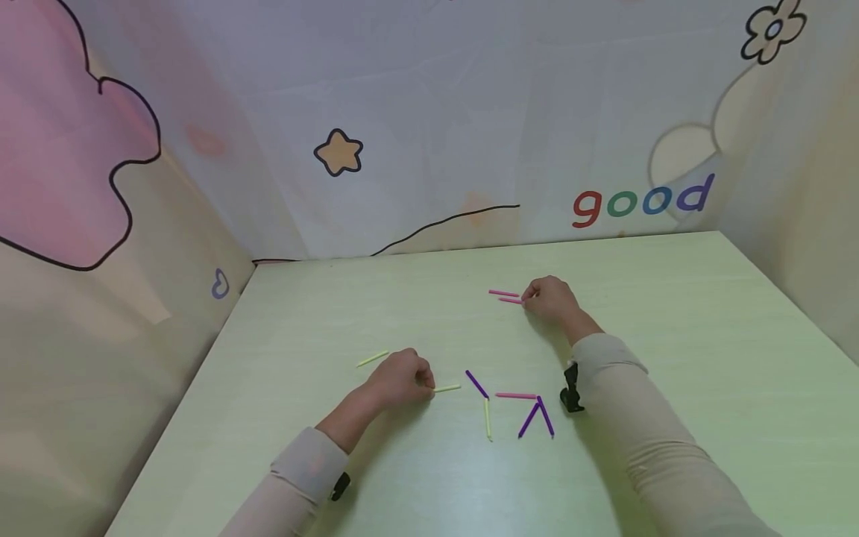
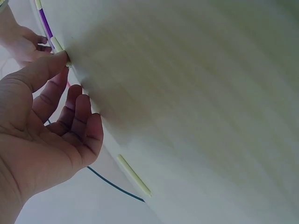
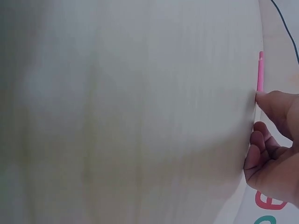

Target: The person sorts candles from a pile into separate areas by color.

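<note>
Between thumb and forefinger, my left hand (image 1: 403, 379) pinches one end of a pale yellow stick (image 1: 447, 388), low over the table; the other end points right. Another yellow stick (image 1: 373, 359) lies behind that hand, also visible as a yellow stick (image 2: 134, 175) in the left wrist view. Farther back, my right hand (image 1: 552, 300) pinches the right end of a pink stick (image 1: 510, 301) at the tabletop. A second pink stick (image 1: 503, 293) lies just behind it. The right wrist view shows the thumb against a pink stick (image 3: 260, 72); the forefinger is mostly hidden there.
Between the arms, a purple stick (image 1: 477, 384) meets a yellow stick (image 1: 488, 419) end to end. Beside them, a pink stick (image 1: 515, 396) touches or nearly touches two slanted purple sticks (image 1: 546, 416). A printed cloth wall (image 1: 429, 149) borders the table (image 1: 302, 313).
</note>
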`<act>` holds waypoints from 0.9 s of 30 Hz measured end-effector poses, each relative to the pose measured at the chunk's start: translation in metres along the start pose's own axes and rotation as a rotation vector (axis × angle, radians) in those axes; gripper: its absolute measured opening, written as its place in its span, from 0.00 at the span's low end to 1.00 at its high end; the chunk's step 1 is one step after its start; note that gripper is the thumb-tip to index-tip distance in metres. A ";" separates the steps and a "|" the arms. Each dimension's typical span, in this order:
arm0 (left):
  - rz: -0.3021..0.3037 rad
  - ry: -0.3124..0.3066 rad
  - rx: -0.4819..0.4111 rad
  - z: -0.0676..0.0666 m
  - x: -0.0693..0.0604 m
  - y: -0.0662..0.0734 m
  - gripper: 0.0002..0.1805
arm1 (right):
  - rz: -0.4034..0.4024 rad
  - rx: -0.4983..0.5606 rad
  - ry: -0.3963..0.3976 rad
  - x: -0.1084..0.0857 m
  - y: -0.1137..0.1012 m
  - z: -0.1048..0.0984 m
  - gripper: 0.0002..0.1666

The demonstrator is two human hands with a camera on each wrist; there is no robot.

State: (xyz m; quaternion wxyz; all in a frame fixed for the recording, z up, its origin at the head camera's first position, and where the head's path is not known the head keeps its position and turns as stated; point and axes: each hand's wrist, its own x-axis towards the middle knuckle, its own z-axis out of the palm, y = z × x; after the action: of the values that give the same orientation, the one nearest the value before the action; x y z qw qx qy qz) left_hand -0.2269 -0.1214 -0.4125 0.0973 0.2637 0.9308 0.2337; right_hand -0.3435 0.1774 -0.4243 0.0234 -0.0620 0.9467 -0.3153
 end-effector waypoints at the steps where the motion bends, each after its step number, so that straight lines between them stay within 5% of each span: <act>1: -0.007 0.000 0.001 0.000 0.000 0.001 0.03 | 0.003 0.001 -0.009 -0.001 -0.001 -0.001 0.09; 9: -0.049 0.021 0.019 0.003 0.000 0.005 0.03 | 0.021 -0.002 -0.140 -0.008 -0.011 -0.011 0.12; 16: -0.070 0.046 0.027 0.006 0.001 0.006 0.03 | -0.032 -0.044 -0.155 -0.014 -0.015 -0.013 0.18; 27: -0.096 0.076 0.003 0.005 -0.007 0.010 0.04 | -0.036 0.039 -0.173 -0.059 -0.026 -0.017 0.26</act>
State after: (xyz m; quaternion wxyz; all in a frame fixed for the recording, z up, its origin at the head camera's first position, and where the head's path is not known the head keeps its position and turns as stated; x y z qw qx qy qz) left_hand -0.2147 -0.1161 -0.4122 0.0725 0.2097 0.9458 0.2371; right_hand -0.2840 0.1741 -0.3946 0.1005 -0.1054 0.9335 -0.3277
